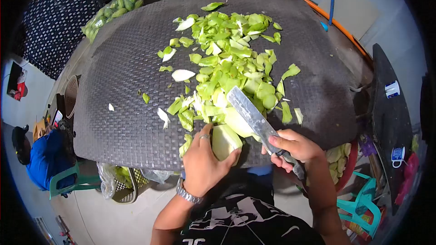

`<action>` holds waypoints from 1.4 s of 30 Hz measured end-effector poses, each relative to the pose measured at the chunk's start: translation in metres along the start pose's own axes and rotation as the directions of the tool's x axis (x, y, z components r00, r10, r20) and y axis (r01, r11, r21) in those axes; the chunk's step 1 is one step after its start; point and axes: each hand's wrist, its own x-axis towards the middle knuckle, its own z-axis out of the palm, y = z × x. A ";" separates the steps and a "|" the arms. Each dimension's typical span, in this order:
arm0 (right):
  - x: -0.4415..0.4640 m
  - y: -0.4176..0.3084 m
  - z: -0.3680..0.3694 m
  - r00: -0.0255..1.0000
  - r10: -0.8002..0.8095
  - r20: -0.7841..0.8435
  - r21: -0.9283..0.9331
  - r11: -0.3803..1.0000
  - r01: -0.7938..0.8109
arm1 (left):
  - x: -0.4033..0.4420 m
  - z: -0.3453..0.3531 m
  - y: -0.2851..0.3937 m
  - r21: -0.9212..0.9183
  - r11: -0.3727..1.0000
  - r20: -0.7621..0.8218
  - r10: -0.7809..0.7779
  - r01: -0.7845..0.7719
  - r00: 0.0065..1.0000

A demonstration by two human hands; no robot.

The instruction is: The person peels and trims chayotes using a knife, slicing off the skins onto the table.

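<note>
Curled, and spread only as wide as what it holds, the left hand (pixel 204 161) grips a pale vegetable block (pixel 223 143) between fingers and thumb, by the near edge of the woven table (pixel 122 109). Leftward, the weave runs wide to the rim, with scattered bits on it. The block sits on the palm's right, partly covered, so its long axis is hard to tell. Beyond it spreads a heap of green scraps (pixel 227 68), crowding the room straight ahead. A second pale piece (pixel 235 120) lies just past the block, partly behind the knife (pixel 251 114); contact there cannot be judged. That blade slants away and leftward from the right hand (pixel 290 148), closed round its handle; the block lies left of it. Farther right, the weave stretches to the table's right edge.
</note>
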 end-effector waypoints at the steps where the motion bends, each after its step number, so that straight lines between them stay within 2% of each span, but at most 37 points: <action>1: 0.001 0.003 0.003 1.000 -0.031 -0.007 0.005 1.000 0.031 | 0.002 0.002 0.001 -0.024 1.000 0.036 -0.016 0.017 0.999; 4: 0.003 0.011 0.014 0.970 -0.103 -0.219 -0.169 0.983 0.066 | 0.009 0.007 0.005 -0.137 0.987 0.130 -0.060 0.078 0.990; 7: -0.006 0.003 0.039 0.804 -0.430 -0.411 -0.632 0.770 0.088 | 0.012 0.004 0.015 -0.191 0.978 0.154 -0.058 0.087 0.986; 8: -0.005 0.003 0.043 0.731 -0.520 -0.441 -0.670 0.733 0.118 | 0.012 0.005 0.018 -0.186 0.980 0.147 -0.048 0.075 0.988; 11: 0.003 0.010 0.037 0.600 -0.673 -0.433 -0.769 0.623 0.144 | 0.009 0.012 0.020 -0.179 0.984 0.123 0.013 0.009 0.992; 12: 0.003 0.006 0.036 0.601 -0.642 -0.476 -0.741 0.661 0.118 | 0.008 0.015 0.016 -0.190 0.981 0.107 0.052 -0.031 0.993; 14: 0.005 0.008 0.032 0.561 -0.645 -0.519 -0.690 0.704 0.171 | 0.011 0.011 0.010 -0.202 0.973 0.099 0.130 -0.108 0.987; 15: 0.005 0.006 0.033 0.551 -0.622 -0.556 -0.632 0.747 0.206 | 0.015 0.005 0.006 -0.353 0.936 0.176 0.054 0.012 0.983; 17: 0.004 -0.001 0.033 0.459 -0.728 -0.508 -0.720 0.652 0.238 | 0.024 -0.008 -0.005 -0.592 0.760 0.353 -0.053 0.267 0.934; 18: 0.003 -0.003 0.034 0.417 -0.774 -0.478 -0.759 0.602 0.248 | 0.026 -0.007 -0.015 -0.775 0.409 0.465 -0.147 0.481 0.873; 19: 0.003 -0.004 0.037 0.465 -0.729 -0.502 -0.677 0.666 0.314 | 0.028 -0.008 -0.022 -0.874 0.158 0.452 -0.086 0.460 0.888; 21: 0.004 -0.002 0.046 0.564 -0.636 -0.526 -0.481 0.770 0.420 | 0.037 -0.007 -0.026 -0.898 -0.138 0.424 -0.021 0.417 0.905; 22: 0.000 -0.005 0.049 0.659 -0.565 -0.496 -0.476 0.812 0.338 | 0.042 -0.007 -0.019 -0.880 -0.299 0.380 0.023 0.369 0.925; 25: -0.004 -0.020 0.078 0.766 -0.416 -0.489 -0.337 0.901 0.274 | 0.053 -0.002 -0.018 -0.687 -0.650 0.369 0.072 0.324 0.927; 27: 0.006 -0.005 0.086 0.703 -0.609 -0.368 -0.552 0.751 0.361 | 0.059 0.005 -0.024 -0.710 -0.628 0.385 0.031 0.318 0.922; 29: 0.017 0.008 0.103 0.605 -0.723 -0.333 -0.677 0.630 0.380 | 0.066 0.006 -0.023 -0.693 -0.647 0.383 0.043 0.318 0.923; 30: 0.021 0.015 0.107 0.616 -0.731 -0.293 -0.733 0.586 0.347 | 0.068 0.005 -0.019 -0.655 -0.681 0.412 0.043 0.328 0.910; 31: 0.022 0.017 0.113 0.640 -0.712 -0.288 -0.761 0.576 0.299 | 0.069 0.005 -0.016 -0.690 -0.651 0.402 0.018 0.316 0.915; 36: 0.045 0.023 0.117 0.544 -0.824 -0.160 -0.863 0.384 0.327 | 0.062 0.004 -0.003 -0.701 -0.659 0.383 -0.027 0.272 0.923; 39: 0.048 0.014 0.122 0.555 -0.800 -0.228 -0.845 0.445 0.295 | 0.059 0.010 -0.004 -0.729 -0.642 0.346 -0.046 0.238 0.937; 42: 0.049 0.014 0.119 0.608 -0.760 -0.230 -0.839 0.472 0.272 | 0.056 0.012 -0.002 -0.737 -0.646 0.334 -0.092 0.199 0.938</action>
